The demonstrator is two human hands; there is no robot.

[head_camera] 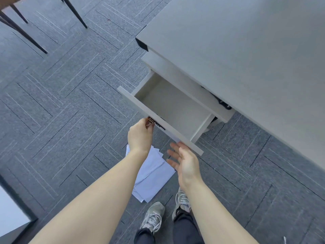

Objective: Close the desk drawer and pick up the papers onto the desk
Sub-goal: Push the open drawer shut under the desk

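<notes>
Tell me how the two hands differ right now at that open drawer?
The left hand is curled, back up, fingers closed at the handle on the drawer front; the right hand is open, palm showing, fingers spread. The left hand sits at the middle of the front; the right hand is beside its near end, gripping nothing. Both are bare and hover above the papers on the floor.

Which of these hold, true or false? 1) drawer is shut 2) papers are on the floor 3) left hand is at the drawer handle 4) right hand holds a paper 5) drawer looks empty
1) False: the drawer is pulled open.
2) True: the papers lie on the carpet.
3) True: the left hand is at the handle.
4) False: the right hand is open and empty, by the drawer front.
5) True: nothing shows in the visible part.
</notes>
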